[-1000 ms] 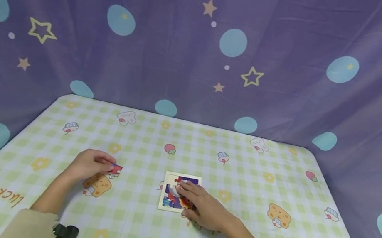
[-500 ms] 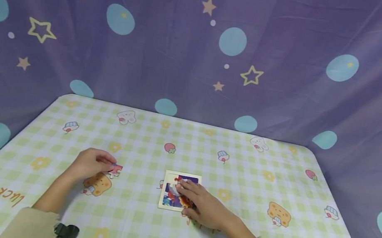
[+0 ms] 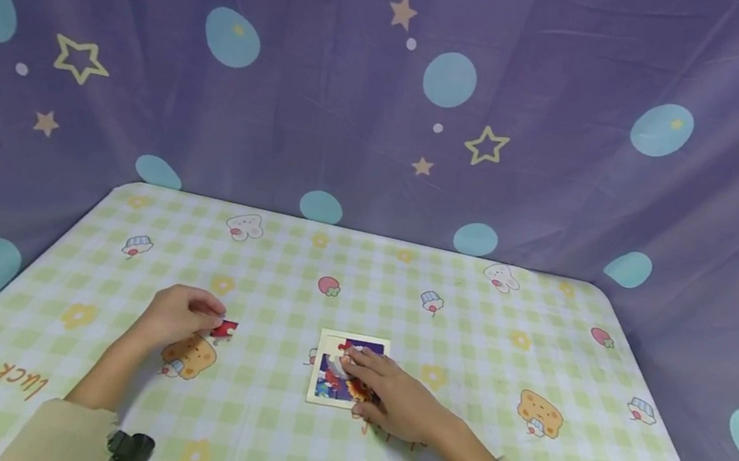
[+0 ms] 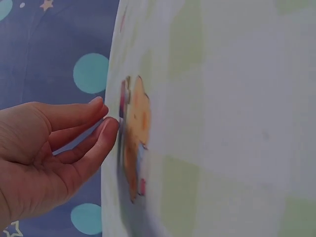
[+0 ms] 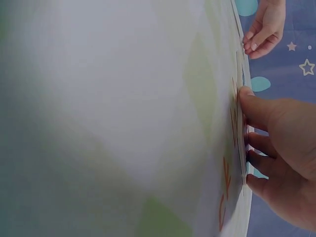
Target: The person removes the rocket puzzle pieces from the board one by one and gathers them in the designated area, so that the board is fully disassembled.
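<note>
My left hand (image 3: pixel 177 317) pinches a small red jigsaw piece (image 3: pixel 225 330) by its edge, just above the cloth. In the left wrist view the piece (image 4: pixel 123 98) shows edge-on at the tips of the thumb and fingers. To its right lies a square jigsaw puzzle in a cream frame (image 3: pixel 312 384), with a colourful picture. Its upper left part shows a bare cream gap. My right hand (image 3: pixel 405 404) rests on the puzzle's right side, fingers extended over the picture and hiding part of it. In the right wrist view that hand's fingertips (image 5: pixel 247 94) touch the thin board.
A green and white checked cloth (image 3: pixel 261 441) with printed cartoon figures covers the table. A purple curtain (image 3: pixel 333 94) with stars and dots hangs behind the far edge. Dark wrist devices (image 3: pixel 133 452) sit at both sleeves.
The jigsaw piece tilts slightly in my left hand, its face turning paler and then red again. The right hand and the puzzle stay in place.
</note>
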`<state>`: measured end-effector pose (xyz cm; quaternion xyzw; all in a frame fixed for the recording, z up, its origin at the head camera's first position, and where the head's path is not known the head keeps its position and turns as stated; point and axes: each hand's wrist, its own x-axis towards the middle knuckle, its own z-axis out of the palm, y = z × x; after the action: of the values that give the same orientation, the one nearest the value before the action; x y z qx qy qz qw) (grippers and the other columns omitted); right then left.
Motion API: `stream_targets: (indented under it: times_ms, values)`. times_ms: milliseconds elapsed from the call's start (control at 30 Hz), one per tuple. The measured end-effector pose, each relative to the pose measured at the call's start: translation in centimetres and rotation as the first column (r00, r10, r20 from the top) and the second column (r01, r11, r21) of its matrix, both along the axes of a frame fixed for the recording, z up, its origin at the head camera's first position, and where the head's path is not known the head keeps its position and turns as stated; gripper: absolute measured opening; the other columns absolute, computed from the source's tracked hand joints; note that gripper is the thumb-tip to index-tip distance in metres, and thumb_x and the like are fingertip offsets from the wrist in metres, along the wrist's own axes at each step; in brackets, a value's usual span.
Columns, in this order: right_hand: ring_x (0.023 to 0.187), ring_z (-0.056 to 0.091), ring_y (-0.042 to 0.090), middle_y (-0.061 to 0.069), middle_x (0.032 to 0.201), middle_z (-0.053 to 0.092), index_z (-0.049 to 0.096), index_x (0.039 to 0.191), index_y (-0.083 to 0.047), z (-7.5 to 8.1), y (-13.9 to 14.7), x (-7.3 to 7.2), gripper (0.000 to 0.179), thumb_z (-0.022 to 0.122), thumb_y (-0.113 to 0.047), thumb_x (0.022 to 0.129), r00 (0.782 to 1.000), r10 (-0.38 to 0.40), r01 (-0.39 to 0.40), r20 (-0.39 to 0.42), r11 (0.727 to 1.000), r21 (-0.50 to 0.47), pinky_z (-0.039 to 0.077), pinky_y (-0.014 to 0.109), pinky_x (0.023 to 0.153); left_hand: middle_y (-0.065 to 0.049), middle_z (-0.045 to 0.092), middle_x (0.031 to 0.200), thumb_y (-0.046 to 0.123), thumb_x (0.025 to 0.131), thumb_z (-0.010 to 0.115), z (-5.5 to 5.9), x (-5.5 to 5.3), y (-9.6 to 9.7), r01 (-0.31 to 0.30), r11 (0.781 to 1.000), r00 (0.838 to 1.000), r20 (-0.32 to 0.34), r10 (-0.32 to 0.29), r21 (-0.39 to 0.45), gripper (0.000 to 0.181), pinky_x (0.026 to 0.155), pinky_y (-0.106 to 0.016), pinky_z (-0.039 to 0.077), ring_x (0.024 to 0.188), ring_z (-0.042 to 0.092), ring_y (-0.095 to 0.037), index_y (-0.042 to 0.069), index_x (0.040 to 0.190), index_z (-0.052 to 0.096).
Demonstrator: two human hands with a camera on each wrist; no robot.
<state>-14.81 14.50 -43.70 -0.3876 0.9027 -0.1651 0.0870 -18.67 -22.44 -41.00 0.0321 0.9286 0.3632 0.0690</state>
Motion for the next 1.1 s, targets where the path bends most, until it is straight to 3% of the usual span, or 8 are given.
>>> stream_targets:
  times_ms: [300, 333, 533, 567, 833, 1000, 1100]
  values:
    - [0.143, 0.036, 0.027, 0.009, 0.155, 0.036, 0.038, 0.147, -0.012, 0.2, -0.1, 0.1, 0.062, 0.059, -0.035, 0.094, 0.997, 0.013, -0.010, -0.075, 0.999, 0.045, 0.037, 0.043, 0.112, -0.017, 0.071, 0.100, 0.013, 0.088, 0.065, 1.4, 0.0, 2.4, 0.064, 0.997, 0.997, -0.040, -0.063, 0.035, 0.023, 0.070, -0.030, 0.052, 0.084, 0.065, -0.019, -0.001, 0.106, 0.069]
    - [0.143, 0.036, 0.027, 0.008, 0.155, 0.036, 0.038, 0.148, -0.013, 0.2, -0.1, 0.0, 0.062, 0.059, -0.036, 0.094, 0.997, 0.011, -0.007, -0.078, 0.999, 0.050, 0.038, 0.043, 0.112, -0.015, 0.071, 0.098, 0.014, 0.088, 0.066, 0.9, -0.3, 2.5, 0.073, 0.997, 0.997, -0.044, -0.071, 0.041, 0.022, 0.069, -0.028, 0.052, 0.082, 0.065, -0.017, 0.001, 0.105, 0.069]
    - [0.142, 0.037, 0.025, 0.006, 0.155, 0.036, 0.036, 0.148, -0.016, 0.3, -0.3, 0.2, 0.063, 0.057, -0.041, 0.094, 0.996, 0.004, 0.003, -0.094, 0.997, 0.081, 0.038, 0.042, 0.113, -0.011, 0.071, 0.095, 0.012, 0.086, 0.068, 0.0, -0.6, 5.3, 0.094, 0.994, 0.995, -0.050, -0.092, 0.047, 0.018, 0.071, -0.029, 0.052, 0.084, 0.063, -0.018, 0.003, 0.101, 0.071]
    - [0.142, 0.038, 0.025, 0.006, 0.155, 0.037, 0.037, 0.148, -0.015, 0.3, -0.3, 0.2, 0.064, 0.058, -0.040, 0.094, 0.995, 0.006, 0.002, -0.099, 0.997, 0.079, 0.038, 0.042, 0.112, -0.013, 0.071, 0.097, 0.011, 0.086, 0.067, 0.5, -0.4, 6.1, 0.092, 0.995, 0.995, -0.044, -0.089, 0.048, 0.018, 0.071, -0.030, 0.051, 0.086, 0.063, -0.020, 0.001, 0.102, 0.070]
    - [0.142, 0.039, 0.025, 0.005, 0.156, 0.035, 0.035, 0.149, -0.016, 0.6, -0.5, 0.4, 0.064, 0.057, -0.041, 0.094, 0.996, -0.012, 0.022, -0.091, 0.994, 0.106, 0.039, 0.042, 0.112, -0.011, 0.072, 0.101, 0.013, 0.085, 0.069, 0.1, -1.1, 10.0, 0.122, 0.991, 0.992, -0.030, -0.121, 0.048, 0.018, 0.076, -0.031, 0.053, 0.090, 0.066, -0.021, 0.004, 0.101, 0.071]
    - [0.142, 0.039, 0.026, 0.003, 0.157, 0.033, 0.039, 0.147, -0.016, 0.8, -0.4, 0.7, 0.061, 0.057, -0.040, 0.094, 0.998, -0.015, 0.024, -0.067, 0.991, 0.129, 0.039, 0.043, 0.112, -0.008, 0.072, 0.099, 0.013, 0.085, 0.069, -0.1, -1.1, 11.6, 0.150, 0.987, 0.989, -0.023, -0.149, 0.057, 0.017, 0.083, -0.034, 0.054, 0.089, 0.066, -0.018, 0.006, 0.100, 0.072]
    - [0.142, 0.039, 0.026, 0.003, 0.157, 0.033, 0.039, 0.147, -0.016, 0.8, -0.4, 0.8, 0.060, 0.057, -0.040, 0.095, 0.998, -0.006, 0.015, -0.069, 0.991, 0.137, 0.039, 0.043, 0.112, -0.007, 0.072, 0.093, 0.012, 0.085, 0.069, -0.3, -1.1, 12.3, 0.179, 0.982, 0.983, -0.036, -0.178, 0.051, 0.016, 0.081, -0.033, 0.053, 0.085, 0.064, -0.016, 0.005, 0.099, 0.072]
